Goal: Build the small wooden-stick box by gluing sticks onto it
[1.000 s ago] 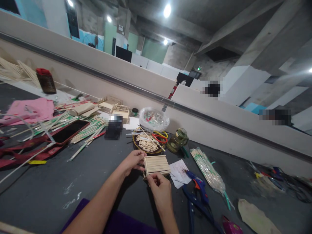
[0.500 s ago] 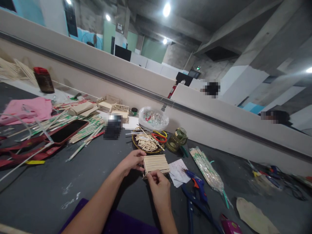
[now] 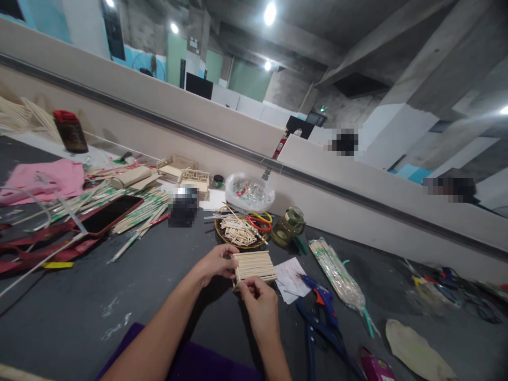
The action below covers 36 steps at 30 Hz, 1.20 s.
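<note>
Stick panel: flat slab of pale wooden sticks laid side by side, held just above the worktop, near centre, right in front of the person.

Left hand grips its left edge, fingers closed on it. Right hand comes in from the near side, thumb and forefinger pinched on the near edge close to the left corner. Can't tell whether that pinch holds a loose stick or just the panel edge.

Step in hand, as I read it: work on the panel's near edge. Both hands are on it, no tool picked up.

Around it:
- round tray of cut sticks just beyond the panel, scissors at the tray's right side
- paper scrap just right of the panel
- blue glue gun right of that, lying untouched
- bag of sticks further right

Handling note: the panel looks thin and is probably glued. Any further move calls for support on two edges and light pressure, or the sticks could split apart.
</note>
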Available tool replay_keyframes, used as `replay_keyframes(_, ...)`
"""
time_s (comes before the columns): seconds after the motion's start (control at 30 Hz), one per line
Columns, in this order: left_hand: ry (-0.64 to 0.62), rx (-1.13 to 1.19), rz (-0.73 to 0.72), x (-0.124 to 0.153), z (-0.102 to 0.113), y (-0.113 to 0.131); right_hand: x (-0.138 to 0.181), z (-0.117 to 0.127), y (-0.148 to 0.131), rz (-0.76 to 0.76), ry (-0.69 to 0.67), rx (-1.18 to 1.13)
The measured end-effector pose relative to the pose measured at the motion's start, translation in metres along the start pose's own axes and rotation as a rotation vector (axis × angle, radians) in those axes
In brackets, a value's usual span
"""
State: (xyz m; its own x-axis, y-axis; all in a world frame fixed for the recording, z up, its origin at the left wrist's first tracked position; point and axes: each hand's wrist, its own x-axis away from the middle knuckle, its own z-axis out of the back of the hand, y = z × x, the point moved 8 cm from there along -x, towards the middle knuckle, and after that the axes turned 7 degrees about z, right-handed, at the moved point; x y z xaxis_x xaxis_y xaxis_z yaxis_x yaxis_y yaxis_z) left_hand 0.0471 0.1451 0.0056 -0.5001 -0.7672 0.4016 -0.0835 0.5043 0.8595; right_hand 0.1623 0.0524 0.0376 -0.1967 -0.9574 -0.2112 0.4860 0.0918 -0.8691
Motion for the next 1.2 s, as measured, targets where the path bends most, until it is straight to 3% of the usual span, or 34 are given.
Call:
replay_keyframes(1.03, -0.006, -0.002, -0.003, -0.0005, 0.0000, 0.0005, -0.0022, 0.0030, -0.0049, 0.011, -0.022, -0.043)
replay_keyframes(1.2, -0.003, 0.017, -0.005, 0.0016, -0.0001, 0.0026, 0.0011, 0.0088, 0.0043, 0.010, -0.010, -0.019)
